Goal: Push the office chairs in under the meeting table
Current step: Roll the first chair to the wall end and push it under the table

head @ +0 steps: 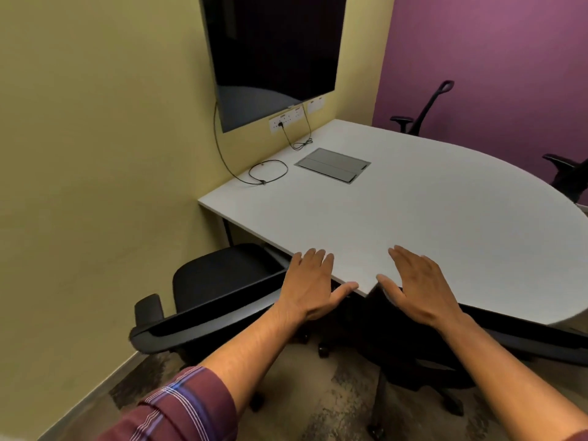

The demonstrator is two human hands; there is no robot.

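Observation:
A white meeting table [429, 198] fills the middle. A black office chair [222, 272] stands at its near left edge, with the front of its seat under the top and its backrest rim running toward me. A second dark chair [401, 348] sits below my hands, mostly under the table. My left hand [310, 284] is flat with fingers apart over the table edge and the left chair's backrest end. My right hand [416, 284] is spread the same way over the table edge. Neither hand holds anything; whether they touch the table I cannot tell.
Two more black chairs stand beyond the table: one [426, 113] by the purple wall, another [569, 176] at the right edge. A dark wall screen [273, 52], sockets and cables [267, 173] are at the back. The yellow wall [95, 154] is close to the left chair.

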